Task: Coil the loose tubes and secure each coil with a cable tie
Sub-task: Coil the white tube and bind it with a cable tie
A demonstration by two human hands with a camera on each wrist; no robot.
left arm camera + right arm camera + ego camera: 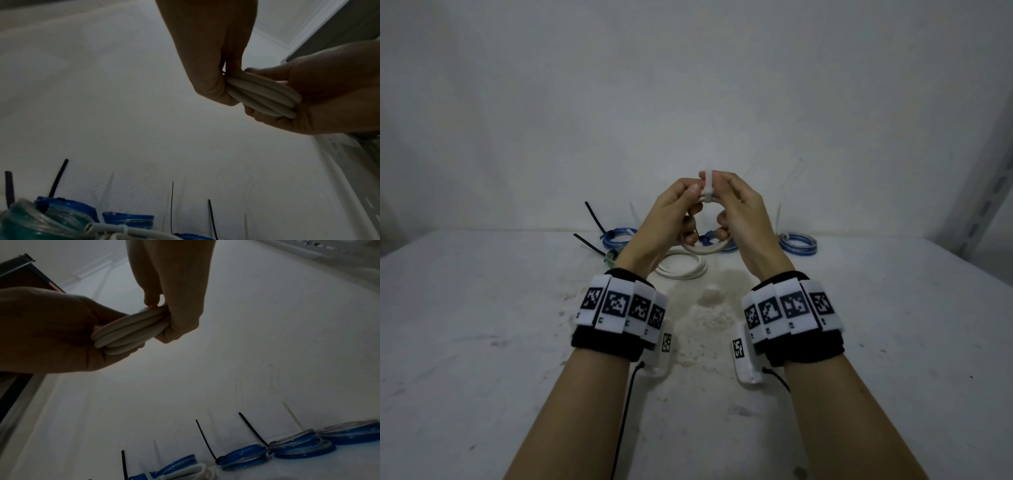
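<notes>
- Two bare hands hold a white tube coil [707, 247] up above a white table [893, 342].
- The left hand [675, 214] curls its fingers around the coil's left side.
- The right hand [739, 209] curls around the right side, with thumb and forefinger pinching a white cable tie [709, 186] wrapped over the top of the coil.
- Behind them, a second white coil [681, 265] and tied blue coils [798, 243] lie on the table, their tie tails sticking up.
</notes>
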